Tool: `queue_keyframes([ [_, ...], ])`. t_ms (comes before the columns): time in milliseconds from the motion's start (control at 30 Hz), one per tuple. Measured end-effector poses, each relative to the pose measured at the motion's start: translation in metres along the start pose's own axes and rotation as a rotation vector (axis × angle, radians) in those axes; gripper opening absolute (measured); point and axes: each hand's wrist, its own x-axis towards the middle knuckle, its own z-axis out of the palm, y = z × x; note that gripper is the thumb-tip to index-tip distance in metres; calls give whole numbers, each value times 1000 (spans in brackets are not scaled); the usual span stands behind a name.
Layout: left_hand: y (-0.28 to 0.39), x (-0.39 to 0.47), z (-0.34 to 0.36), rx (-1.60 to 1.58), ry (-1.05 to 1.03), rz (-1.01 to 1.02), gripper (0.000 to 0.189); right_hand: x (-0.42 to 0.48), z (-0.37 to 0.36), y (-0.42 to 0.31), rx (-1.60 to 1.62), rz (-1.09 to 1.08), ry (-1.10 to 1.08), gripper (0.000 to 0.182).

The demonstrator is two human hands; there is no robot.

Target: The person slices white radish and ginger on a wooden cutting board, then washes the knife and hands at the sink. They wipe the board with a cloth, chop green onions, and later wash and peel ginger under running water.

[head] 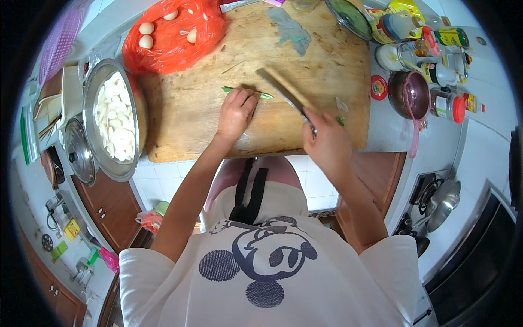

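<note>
With its fingers bent, my left hand (238,111) presses a piece of green vegetable (266,96) onto the wooden cutting board (184,118); the green ends stick out on both sides of the fingers. My right hand (328,137) grips the handle of a kitchen knife (282,88), whose blade is held to the right of the left hand and points up and left. Beside the right hand lie a small green scrap (340,121) and a pale, thin peel (341,104).
A steel bowl of white slices (86,110) stands at the left. Several eggs (146,28) lie in a red plastic bag (175,49) at the back left. Bottles, jars (445,105), a small pot (410,95) and a glass lid (350,18) sit at the right and back right.
</note>
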Motion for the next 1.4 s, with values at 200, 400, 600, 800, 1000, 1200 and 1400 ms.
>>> queue_keyframes([
  [200,-4,-9,8,10,58,-6,16,-8,15,-14,-103,-29,-164,31],
  [400,-5,-8,9,3,104,-16,15,-4,9,-13,-137,-51,-176,28],
  [600,-4,-10,11,-9,102,-50,15,-1,6,-13,-143,-28,-265,28],
  [800,-3,-10,11,-10,79,-86,10,31,38,-5,1,-67,-280,24],
  [1000,-2,-8,6,11,78,-77,12,44,27,16,99,-76,-234,21],
  [1200,-8,-16,8,-13,99,-58,14,14,13,-5,-76,-119,-266,21],
  [1400,-10,-17,9,-46,82,-57,11,25,12,-12,-165,-69,-386,20],
])
